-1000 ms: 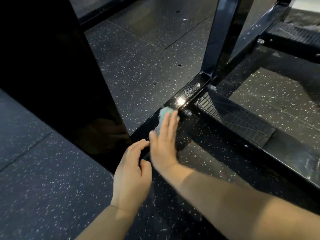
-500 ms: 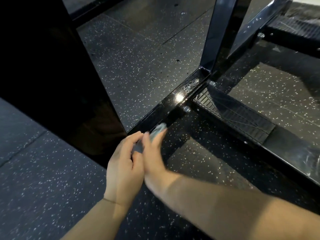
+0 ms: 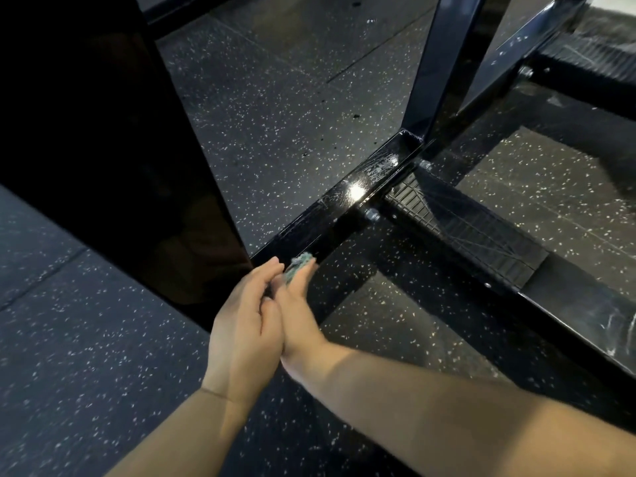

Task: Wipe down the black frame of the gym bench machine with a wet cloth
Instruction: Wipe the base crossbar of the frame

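The right hand (image 3: 298, 306) slid the cloth (image 3: 298, 266) back beside the left hand (image 3: 246, 323).

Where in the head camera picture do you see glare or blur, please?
In the head view, a bright glare spot sits on the wet frame bar; the cloth and the right hand holding it are motion-blurred; the left hand is sharper; the dark panel shows no detail.

Teal cloth (image 3: 298, 266), glossy blk frame (image 3: 330, 215), dark white-speckled floor (image 3: 275, 108).
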Available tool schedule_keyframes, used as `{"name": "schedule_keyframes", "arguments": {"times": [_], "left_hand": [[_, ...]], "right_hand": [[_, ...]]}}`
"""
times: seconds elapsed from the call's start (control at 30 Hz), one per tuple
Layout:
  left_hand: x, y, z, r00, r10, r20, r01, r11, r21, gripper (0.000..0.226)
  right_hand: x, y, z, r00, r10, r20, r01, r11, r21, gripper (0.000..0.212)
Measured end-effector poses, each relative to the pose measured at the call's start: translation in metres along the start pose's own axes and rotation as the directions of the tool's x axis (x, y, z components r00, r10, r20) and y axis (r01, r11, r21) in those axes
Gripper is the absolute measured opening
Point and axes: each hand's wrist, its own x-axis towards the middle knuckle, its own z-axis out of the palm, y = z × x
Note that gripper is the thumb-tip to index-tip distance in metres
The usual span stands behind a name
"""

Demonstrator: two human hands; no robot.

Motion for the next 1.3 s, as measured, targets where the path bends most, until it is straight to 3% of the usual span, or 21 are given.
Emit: {"name": "schedule_keyframes", "arguments": {"times": [0.03, 0.1, 0.17, 0.23, 0.3, 0.37, 0.53, 0.7, 0.87, 0.93, 1.0, 1.13, 1.2, 1.3], "left_hand": [[0.001, -0.006, -0.002, 1.0, -0.015, -0.025, 0.014, 0.999, -0.04, 0.036], [0.001, -0.017, -0.011, 0.994, -0.097, -0.056, 0.096, 0.995, -0.023, 0.044], [0.002, -0.021, -0.012, 0.993, -0.115, -0.002, 0.115, 0.993, -0.022, 0.046], [0.003, -0.016, -0.009, 0.985, -0.169, 0.037, 0.172, 0.983, -0.067, 0.047], [0.006, -0.012, -0.006, 0.966, -0.237, 0.105, 0.249, 0.961, -0.117, 0.047], [0.01, -0.011, -0.007, 0.935, -0.329, 0.134, 0.352, 0.909, -0.224, 0.046], [0.02, -0.002, -0.004, 0.898, -0.399, 0.187, 0.437, 0.858, -0.268, 0.047], [0.032, 0.017, -0.002, 0.907, -0.379, 0.182, 0.419, 0.846, -0.33, 0.043], [0.036, 0.011, -0.005, 0.878, -0.438, 0.192, 0.478, 0.816, -0.326, 0.046], [0.038, 0.011, -0.006, 0.854, -0.475, 0.211, 0.52, 0.786, -0.335, 0.047], [0.04, 0.01, -0.005, 0.845, -0.496, 0.2, 0.534, 0.76, -0.371, 0.048], [0.042, 0.007, -0.008, 0.814, -0.532, 0.233, 0.581, 0.729, -0.361, 0.055], [0.045, 0.003, -0.011, 0.797, -0.541, 0.268, 0.603, 0.722, -0.339, 0.056], [0.048, 0.001, -0.016, 0.77, -0.532, 0.352, 0.636, 0.678, -0.368, 0.053]], "right_hand": [[0.013, -0.009, -0.007, 0.999, 0.016, -0.036, -0.015, 1.0, 0.012, 0.09], [0.043, -0.037, -0.027, 0.981, 0.03, -0.192, -0.034, 0.999, -0.019, 0.077], [0.049, -0.057, -0.04, 0.97, 0.023, -0.244, -0.035, 0.999, -0.042, 0.066], [0.021, -0.053, -0.035, 0.991, 0.08, -0.108, -0.08, 0.997, 0.004, 0.064], [-0.024, -0.038, -0.017, 0.971, 0.204, 0.122, -0.219, 0.968, 0.123, 0.055], [-0.034, -0.025, -0.011, 0.944, 0.267, 0.192, -0.298, 0.942, 0.154, 0.052], [0.044, -0.047, -0.038, 0.976, 0.066, -0.206, -0.061, 0.998, 0.031, 0.066], [0.017, -0.014, -0.021, 0.999, 0.029, 0.017, -0.03, 0.999, 0.025, 0.08], [0.064, -0.054, -0.044, 0.973, 0.083, -0.217, -0.068, 0.995, 0.074, 0.077], [0.058, -0.06, -0.045, 0.977, 0.114, -0.182, -0.099, 0.991, 0.088, 0.077], [0.027, -0.046, -0.035, 0.983, 0.181, -0.042, -0.174, 0.976, 0.134, 0.076], [-0.028, -0.022, -0.016, 0.867, 0.425, 0.258, -0.478, 0.856, 0.196, 0.045], [-0.022, -0.034, -0.016, 0.848, 0.474, 0.238, -0.53, 0.784, 0.324, 0.04], [0.0, -0.053, -0.024, 0.897, 0.439, 0.054, -0.417, 0.8, 0.432, 0.03]]}}
